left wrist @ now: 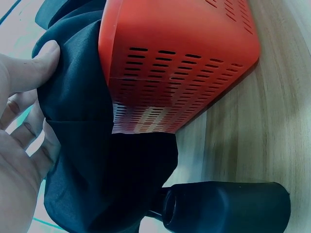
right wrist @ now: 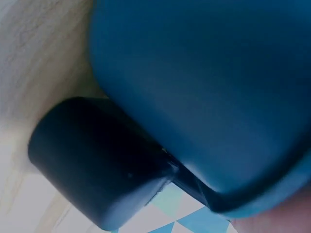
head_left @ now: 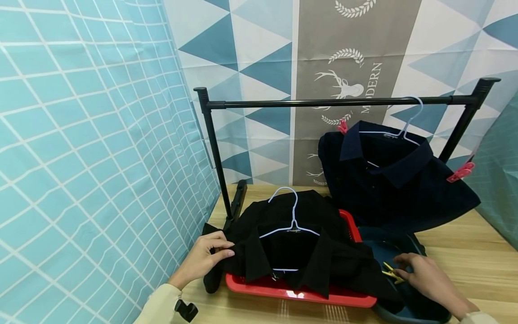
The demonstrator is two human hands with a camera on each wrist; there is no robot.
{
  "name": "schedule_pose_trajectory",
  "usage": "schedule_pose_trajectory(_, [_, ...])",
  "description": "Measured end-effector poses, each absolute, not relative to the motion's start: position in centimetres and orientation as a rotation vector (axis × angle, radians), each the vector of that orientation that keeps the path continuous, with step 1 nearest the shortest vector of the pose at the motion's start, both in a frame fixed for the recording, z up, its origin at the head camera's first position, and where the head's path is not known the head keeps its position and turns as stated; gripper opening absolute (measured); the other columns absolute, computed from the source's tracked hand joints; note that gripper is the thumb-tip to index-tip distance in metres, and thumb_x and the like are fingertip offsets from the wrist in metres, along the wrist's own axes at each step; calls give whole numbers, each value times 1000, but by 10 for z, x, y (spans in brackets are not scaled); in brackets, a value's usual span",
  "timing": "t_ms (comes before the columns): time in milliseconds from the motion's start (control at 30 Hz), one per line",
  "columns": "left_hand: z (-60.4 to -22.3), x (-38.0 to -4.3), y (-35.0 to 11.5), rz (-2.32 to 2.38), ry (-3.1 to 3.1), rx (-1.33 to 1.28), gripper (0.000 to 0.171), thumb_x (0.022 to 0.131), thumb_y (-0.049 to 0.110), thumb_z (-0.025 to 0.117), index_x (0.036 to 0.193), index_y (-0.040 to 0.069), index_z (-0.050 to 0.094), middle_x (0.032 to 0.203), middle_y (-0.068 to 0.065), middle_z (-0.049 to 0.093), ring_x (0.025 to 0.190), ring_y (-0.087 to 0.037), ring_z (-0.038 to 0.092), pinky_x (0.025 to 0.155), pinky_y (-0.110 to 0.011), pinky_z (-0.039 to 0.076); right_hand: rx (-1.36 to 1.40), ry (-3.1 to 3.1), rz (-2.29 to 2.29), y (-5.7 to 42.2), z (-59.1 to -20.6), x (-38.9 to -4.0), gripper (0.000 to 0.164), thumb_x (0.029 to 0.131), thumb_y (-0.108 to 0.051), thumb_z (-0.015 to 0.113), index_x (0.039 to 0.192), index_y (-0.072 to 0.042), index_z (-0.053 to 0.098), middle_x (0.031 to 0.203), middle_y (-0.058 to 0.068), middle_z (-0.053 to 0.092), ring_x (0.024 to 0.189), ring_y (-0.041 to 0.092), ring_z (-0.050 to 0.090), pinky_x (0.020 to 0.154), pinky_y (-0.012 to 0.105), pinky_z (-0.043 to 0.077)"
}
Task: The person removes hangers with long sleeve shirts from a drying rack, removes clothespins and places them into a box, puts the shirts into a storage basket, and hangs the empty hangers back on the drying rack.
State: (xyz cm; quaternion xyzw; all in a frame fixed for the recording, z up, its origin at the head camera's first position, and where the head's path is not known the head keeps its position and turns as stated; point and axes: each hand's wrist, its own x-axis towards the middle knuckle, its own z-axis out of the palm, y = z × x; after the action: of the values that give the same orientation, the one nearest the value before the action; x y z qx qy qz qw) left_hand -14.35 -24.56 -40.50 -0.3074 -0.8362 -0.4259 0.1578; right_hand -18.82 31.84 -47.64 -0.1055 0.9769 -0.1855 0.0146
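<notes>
Black collared cloth shirt (head_left: 289, 252) on one pale-blue wire hanger (head_left: 294, 216), draped over one red plastic basket (head_left: 259, 289), just right of left grip (head_left: 202, 257). Left grip: thumb over, fingers behind, pinching the shirt's side. Right grip (head_left: 425, 274): fingers bent, pinching yellow clothespin (head_left: 390, 272) above blue plastic basin (head_left: 388, 247). Beyond it: one navy collared shirt (head_left: 364, 189), two pink clips (head_left: 461, 172). Basket's slotted wall: left-wrist view only.

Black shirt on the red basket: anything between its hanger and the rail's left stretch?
Nothing visible: in the head view, no object blocks the line from the hanger to the left stretch of the rail. The navy shirt hangs farther right, off that line; the left hand holds the black shirt left of the hanger.
</notes>
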Motion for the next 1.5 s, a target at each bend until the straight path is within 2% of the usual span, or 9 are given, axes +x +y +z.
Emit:
schedule_pose_trajectory(133, [-405,-144,-246,-1215,-2393,-879,16,85,-6,78,99,2,81,79,1,62,68,-12,54,60,-28,46,-442,3102,-633,315,-468,-185,15,91,-13,77,103,-5,76,96,4,72,77,14,62,64,33,52])
schedule_pose_trajectory(300, [-407,-145,-247,-1219,-2409,-858,15,86,-5,78,99,3,81,80,2,61,68,-10,53,60,-28,46,-628,3122,-814,299,-445,-174,18,101,-25,69,112,-13,76,96,-6,69,65,2,50,57,25,42])
schedule_pose_trajectory(367, [-407,-144,-247,-1221,-2418,-842,15,86,-4,78,99,4,81,80,2,62,69,-10,53,60,-28,47,-722,3099,-866,290,-436,-169,20,104,-27,65,116,-16,75,99,-8,69,66,0,49,58,25,43])
schedule_pose_trajectory(467, [-406,-144,-247,-1221,-2419,-838,16,87,-5,78,99,4,81,80,2,62,69,-9,53,60,-29,47,-911,3089,-803,277,-429,-163,20,104,-31,64,119,-23,74,107,-12,70,81,-1,60,68,28,53])
schedule_pose_trajectory(600, [-404,-144,-246,-1212,-2404,-862,16,86,-6,78,99,3,81,81,3,62,69,-10,53,60,-26,46,-1163,3129,-703,268,-426,-159,12,101,-24,69,111,-30,73,104,-22,66,87,-3,61,72,28,55])
schedule_pose_trajectory(733, [-410,-148,-249,-1194,-2384,-927,18,87,-8,76,102,-1,80,84,0,63,69,-13,54,61,-24,45,-1299,3168,-749,266,-427,-160,25,95,-9,75,101,-33,69,93,-26,60,74,-8,51,62,21,46])
schedule_pose_trajectory(1033, [-425,-163,-255,-1167,-2375,-1025,20,90,-2,75,108,5,80,94,1,71,77,-8,63,65,-24,52,-1470,3181,-920,264,-430,-164,45,81,9,79,100,-30,67,91,-23,61,72,-7,49,64,10,38])
schedule_pose_trajectory(1300, [-410,-171,-240,-1113,-2329,-1075,18,92,5,77,108,8,82,91,9,69,73,-4,60,62,-22,50,-1487,3187,-975,251,-422,-166,43,82,11,77,98,-28,68,88,-21,56,67,-6,45,60,10,36])
schedule_pose_trajectory(1500, [-397,-177,-225,-1131,-2331,-1103,19,91,1,76,108,5,81,91,1,70,81,-8,63,69,-24,54,-1512,3150,-1006,243,-416,-166,44,84,11,75,97,-30,66,86,-21,52,65,-6,42,58,11,34])
